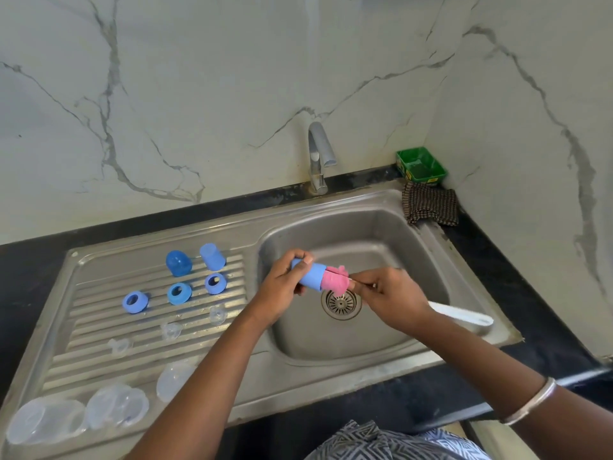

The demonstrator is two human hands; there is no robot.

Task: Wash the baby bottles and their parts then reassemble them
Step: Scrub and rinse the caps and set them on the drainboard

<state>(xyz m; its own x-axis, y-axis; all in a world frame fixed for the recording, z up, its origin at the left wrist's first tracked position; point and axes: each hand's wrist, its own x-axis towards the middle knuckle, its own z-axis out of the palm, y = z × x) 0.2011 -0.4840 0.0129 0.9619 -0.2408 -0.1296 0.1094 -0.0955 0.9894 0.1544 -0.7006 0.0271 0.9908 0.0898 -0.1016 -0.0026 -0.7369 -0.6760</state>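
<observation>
My left hand (282, 287) grips a light blue baby bottle (311, 275) sideways over the sink basin (381, 240). My right hand (391, 298) holds a bottle brush by its white handle (461, 316); the pink sponge head (335, 280) sits at the bottle's mouth, partly inside. On the draining board (99, 327) stand a dark blue bottle (178, 263) and a light blue bottle (212, 256). Three blue collar rings (179, 293) lie below them, then three clear teats (170, 331) and three clear caps (116, 405) near the front edge.
A chrome tap (318, 154) stands behind the basin, with no water visibly running. A green tub (421, 166) and a checked cloth (429, 207) lie at the back right corner. The drain (341, 303) is below my hands. Black counter surrounds the steel sink.
</observation>
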